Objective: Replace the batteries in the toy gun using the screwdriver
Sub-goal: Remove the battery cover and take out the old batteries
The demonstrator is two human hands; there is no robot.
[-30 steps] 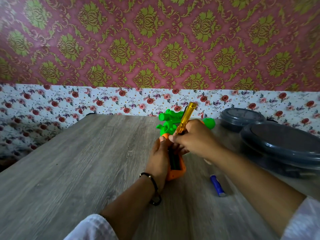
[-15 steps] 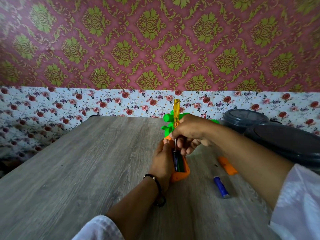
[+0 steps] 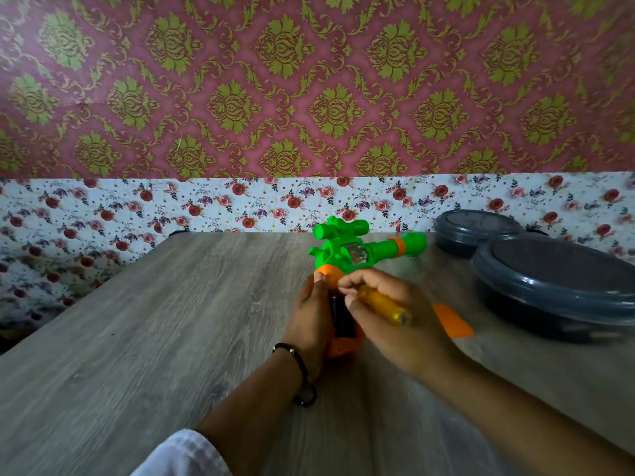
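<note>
Grey wood-grain table [image 3: 144, 338] fills the lower frame, set against a wall with red-and-gold wallpaper [image 3: 309, 80] above and a white floral strip [image 3: 103, 207] below. Two dark grey round lidded containers on the right: the big one [image 3: 556, 286] near the table's right edge, the smaller one [image 3: 477, 228] behind it, close to the wall.

Toy gun [image 3: 347, 252] sits mid-table, green body and scope on top, barrel pointing right with an orange band, orange grip pointing toward the person. Grip's battery compartment is open, dark inside, contents hard to make out.

Left hand [image 3: 309, 321] wraps the grip from the left side, thumb up on the orange part, holding the gun steady. Black bracelet [image 3: 302, 376] on that wrist, white sleeve [image 3: 185, 455] at the bottom edge.

Right hand [image 3: 388, 321] is curled around the screwdriver [image 3: 385, 305], fingertips at the top of the open grip. Yellow see-through handle lies across the hand, butt end pointing right; the shaft and tip are hidden by fingers. Hand slightly blurred.

Flat orange cover piece [image 3: 453, 321] lies on the table just right of the right hand, apart from the gun.
</note>
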